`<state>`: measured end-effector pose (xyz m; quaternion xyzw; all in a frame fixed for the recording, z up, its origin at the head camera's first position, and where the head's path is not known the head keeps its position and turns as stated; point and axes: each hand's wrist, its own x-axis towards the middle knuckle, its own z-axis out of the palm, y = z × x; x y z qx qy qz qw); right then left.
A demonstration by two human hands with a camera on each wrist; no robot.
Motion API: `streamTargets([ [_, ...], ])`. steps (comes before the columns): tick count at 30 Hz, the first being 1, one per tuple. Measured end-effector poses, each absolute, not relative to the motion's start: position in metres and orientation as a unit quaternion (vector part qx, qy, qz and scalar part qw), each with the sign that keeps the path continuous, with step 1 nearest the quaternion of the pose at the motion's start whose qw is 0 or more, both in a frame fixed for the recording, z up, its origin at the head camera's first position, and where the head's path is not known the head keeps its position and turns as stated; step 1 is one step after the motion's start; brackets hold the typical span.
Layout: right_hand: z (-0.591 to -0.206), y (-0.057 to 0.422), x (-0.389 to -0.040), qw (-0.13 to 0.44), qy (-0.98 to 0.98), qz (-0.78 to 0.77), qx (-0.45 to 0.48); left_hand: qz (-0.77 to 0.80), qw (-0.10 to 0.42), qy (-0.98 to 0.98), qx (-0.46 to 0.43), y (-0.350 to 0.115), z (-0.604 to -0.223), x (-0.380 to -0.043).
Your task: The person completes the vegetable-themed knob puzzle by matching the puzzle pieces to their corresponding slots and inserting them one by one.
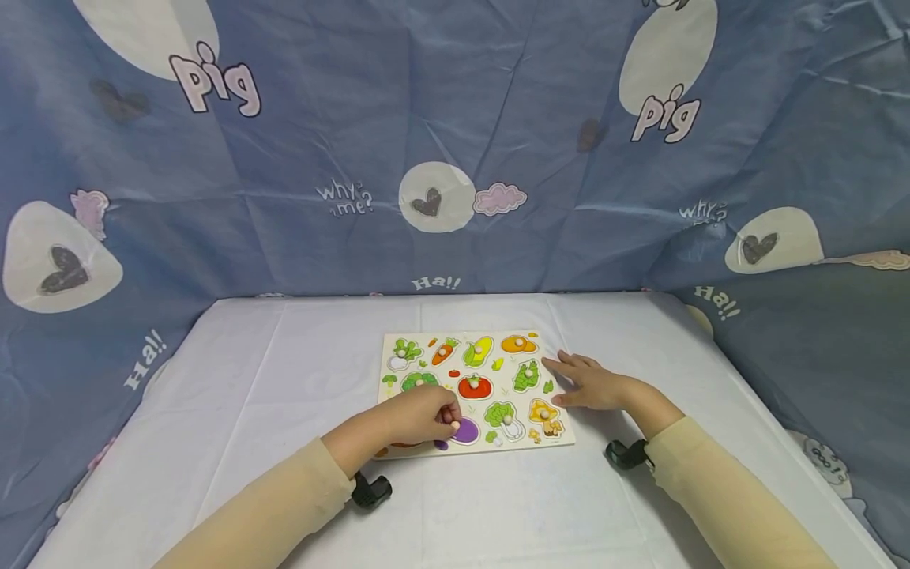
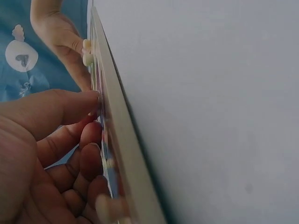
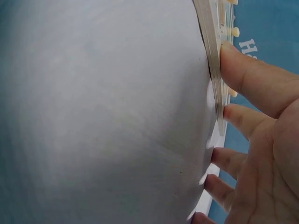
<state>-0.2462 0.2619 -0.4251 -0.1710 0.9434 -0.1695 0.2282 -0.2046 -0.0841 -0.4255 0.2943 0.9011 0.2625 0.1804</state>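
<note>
A wooden vegetable puzzle board (image 1: 441,407) lies flat on the white table, with knobbed pieces in it. My left hand (image 1: 423,412) is over its front part, thumb and index finger pinching at the purple eggplant piece (image 1: 466,431); the knob there is hidden by the fingertips. In the left wrist view the thumb (image 2: 70,105) and curled fingers (image 2: 91,161) meet close against the board's face. My right hand (image 1: 593,385) rests at the board's right edge with fingers spread. Its thumb (image 3: 243,67) and index finger touch the board, while the other fingers reach down to the tablecloth.
Other pieces in the board include a tomato (image 1: 475,386), a corn (image 1: 478,352), a carrot (image 1: 444,352), a mushroom (image 1: 546,416) and a cabbage (image 1: 505,420). White cloth (image 1: 306,371) covers the table. A blue printed curtain (image 1: 455,118) hangs behind and at both sides.
</note>
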Motion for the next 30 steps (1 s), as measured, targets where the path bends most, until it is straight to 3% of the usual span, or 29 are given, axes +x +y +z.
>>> streamTargets([
  [17,-0.427,0.267,-0.243,0.204,0.946,-0.177,-0.178,0.292,0.126,0.916,0.246,-0.126,-0.421,-0.200],
  [30,-0.422,0.272,-0.234,0.170,0.955,-0.158,-0.184,0.288,0.041,0.933,0.214,-0.174,-0.422,-0.191],
])
